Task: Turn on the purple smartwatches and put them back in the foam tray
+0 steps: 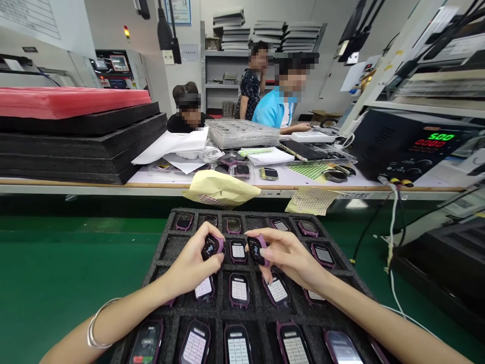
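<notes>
Two purple-framed smartwatch bodies without straps are up in my fingers above a black foam tray (166,268). My left hand (197,258) pinches one watch body (211,246) between thumb and fingers, its dark screen lit with a small picture. A matching watch body (256,250) is gripped by my right hand (290,255), screen turned toward me. Between the hands, a watch body with a white grid on its screen (238,251) lies in its compartment. More of these fill compartments below, such as one in the front row (237,345). My forearms hide part of the tray.
Behind the tray runs a workbench (159,188) with stacked black foam trays (68,151), clear plastic trays (242,134) and papers (182,141). A power supply (413,146) stands right, its cables hanging down. Yellow sheets (222,188) overhang the bench edge. Several people (271,108) are beyond.
</notes>
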Action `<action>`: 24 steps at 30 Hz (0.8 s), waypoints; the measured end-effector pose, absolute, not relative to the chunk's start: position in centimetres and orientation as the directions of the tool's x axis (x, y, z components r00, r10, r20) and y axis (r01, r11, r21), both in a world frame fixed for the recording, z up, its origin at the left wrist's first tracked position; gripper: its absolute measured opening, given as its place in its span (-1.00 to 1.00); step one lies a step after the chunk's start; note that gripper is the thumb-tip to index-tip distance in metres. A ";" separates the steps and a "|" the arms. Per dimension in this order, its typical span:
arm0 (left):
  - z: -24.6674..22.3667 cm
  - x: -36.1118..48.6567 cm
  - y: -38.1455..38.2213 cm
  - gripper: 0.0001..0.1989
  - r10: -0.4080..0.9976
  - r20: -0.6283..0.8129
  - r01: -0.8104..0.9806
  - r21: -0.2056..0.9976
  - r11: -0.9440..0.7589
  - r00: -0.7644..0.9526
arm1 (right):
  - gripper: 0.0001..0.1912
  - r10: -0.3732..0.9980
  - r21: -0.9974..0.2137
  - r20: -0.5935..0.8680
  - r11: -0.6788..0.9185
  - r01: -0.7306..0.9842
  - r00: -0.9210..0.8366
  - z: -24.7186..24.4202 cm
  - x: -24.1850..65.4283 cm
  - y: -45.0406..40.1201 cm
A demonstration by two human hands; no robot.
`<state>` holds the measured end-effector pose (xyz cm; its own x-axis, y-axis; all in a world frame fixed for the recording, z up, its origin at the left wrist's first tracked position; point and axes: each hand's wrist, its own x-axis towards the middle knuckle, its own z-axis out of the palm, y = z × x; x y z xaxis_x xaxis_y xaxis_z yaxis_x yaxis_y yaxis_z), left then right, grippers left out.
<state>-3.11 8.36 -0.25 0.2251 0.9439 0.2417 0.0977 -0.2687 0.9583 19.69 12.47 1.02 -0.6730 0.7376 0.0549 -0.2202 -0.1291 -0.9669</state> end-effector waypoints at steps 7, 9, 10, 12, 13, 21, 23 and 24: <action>-0.4 -2.9 8.7 -0.76 0.952 0.123 -0.017 0.992 -0.124 0.282 | -0.57 0.696 -0.937 -0.066 -0.290 -0.195 -0.715 1.0 19.2 12.5; -0.5 -2.7 8.8 -0.67 0.927 0.045 -0.115 0.993 -0.001 0.373 | -0.58 0.690 -0.927 -0.104 -0.328 -0.182 -0.716 1.0 19.1 12.5; -0.5 -2.6 8.8 -0.64 0.915 0.017 -0.155 0.987 0.050 0.404 | -0.60 0.689 -0.926 -0.117 -0.336 -0.173 -0.715 1.0 19.1 12.5; -0.6 -2.5 8.9 -0.64 0.912 -0.010 -0.214 0.971 0.107 0.411 | -0.63 0.696 -0.931 -0.123 -0.327 -0.160 -0.707 0.8 19.0 12.4; -0.7 -2.5 8.9 -0.64 0.916 -0.015 -0.236 0.964 0.119 0.400 | -0.64 0.705 -0.937 -0.120 -0.313 -0.154 -0.699 0.7 19.0 12.3; -0.6 -2.6 8.6 -0.65 0.931 0.007 -0.260 0.961 0.095 0.366 | -0.58 0.760 -0.978 -0.077 -0.183 -0.099 -0.646 0.5 19.0 11.9; -0.5 -2.6 8.6 -0.65 0.931 0.009 -0.257 0.962 0.091 0.366 | -0.57 0.765 -0.980 -0.071 -0.172 -0.097 -0.640 0.5 19.0 11.8; -0.4 -2.6 8.6 -0.65 0.930 0.013 -0.256 0.963 0.088 0.368 | -0.58 0.766 -0.981 -0.069 -0.169 -0.097 -0.639 0.5 19.0 11.8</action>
<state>-2.60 8.64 -0.43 0.3682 0.9297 0.0130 -0.2556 0.0878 0.9628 19.04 11.80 0.53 -0.6390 0.7660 -0.0694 -0.0967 -0.1695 -0.9808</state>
